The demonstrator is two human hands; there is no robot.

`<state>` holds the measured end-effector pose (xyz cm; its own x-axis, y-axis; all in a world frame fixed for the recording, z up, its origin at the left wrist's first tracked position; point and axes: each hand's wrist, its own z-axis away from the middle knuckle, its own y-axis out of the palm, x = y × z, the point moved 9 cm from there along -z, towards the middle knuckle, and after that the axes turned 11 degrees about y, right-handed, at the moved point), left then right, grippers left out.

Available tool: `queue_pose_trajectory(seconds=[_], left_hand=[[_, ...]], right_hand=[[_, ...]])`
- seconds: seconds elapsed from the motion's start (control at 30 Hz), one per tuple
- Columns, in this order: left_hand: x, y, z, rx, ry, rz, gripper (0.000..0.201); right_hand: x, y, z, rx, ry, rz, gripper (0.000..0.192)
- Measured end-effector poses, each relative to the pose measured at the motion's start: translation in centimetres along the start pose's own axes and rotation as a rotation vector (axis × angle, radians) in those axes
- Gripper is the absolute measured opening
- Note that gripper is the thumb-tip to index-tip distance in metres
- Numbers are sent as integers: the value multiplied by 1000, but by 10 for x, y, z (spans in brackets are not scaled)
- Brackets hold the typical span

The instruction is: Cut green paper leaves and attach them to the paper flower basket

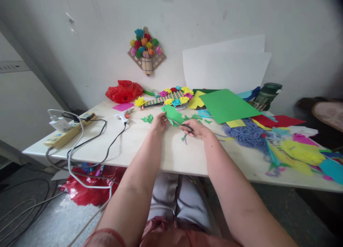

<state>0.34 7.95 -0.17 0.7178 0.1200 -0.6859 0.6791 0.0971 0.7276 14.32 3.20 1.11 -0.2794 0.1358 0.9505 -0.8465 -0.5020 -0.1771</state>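
Pinched in my left hand (160,122) is a piece of green paper (173,114), held above the table. My right hand (197,128) is closed round the dark handles of a pair of scissors (187,128), whose blades point left and lie along the lower edge of the paper. Small cut green pieces (147,119) lie left of my left hand, and more green scraps (196,116) lie beyond my right hand. Behind the paper rests a woven craft piece (171,97) edged with yellow, pink, red and blue paper flowers.
A glue gun (124,116) and a power strip (68,132) with cables are at left, near a red plastic bag (124,91). At right are a large green sheet (227,106), tangled blue-grey yarn (249,134), coloured paper scraps (300,152) and a dark bottle (268,96).
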Motion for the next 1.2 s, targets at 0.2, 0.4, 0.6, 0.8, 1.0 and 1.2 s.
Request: queue_pose_trajectory(seconds=[0.2,0.4,0.6,0.8,1.0,1.2], left_hand=[[-1,1,0,16,12,-23,13],[-1,0,0,-2,11,-10,14],[0,-1,-1,-2,10,14,18],[1,-3,0,-32,-2,28,18],[-3,-8,-6,-66,77,20,17],[-5,-9,-6,-92,93,-23,11]], right_hand=[[2,-1,1,-15,-12,37,18],[1,-1,-1,-4,-20,54,19],[2,-1,0,6,-33,45,17],[3,-2,1,-23,-23,94,21],[0,-3,0,-17,-29,117,25],[-3,-3,-5,3,-56,96,26]])
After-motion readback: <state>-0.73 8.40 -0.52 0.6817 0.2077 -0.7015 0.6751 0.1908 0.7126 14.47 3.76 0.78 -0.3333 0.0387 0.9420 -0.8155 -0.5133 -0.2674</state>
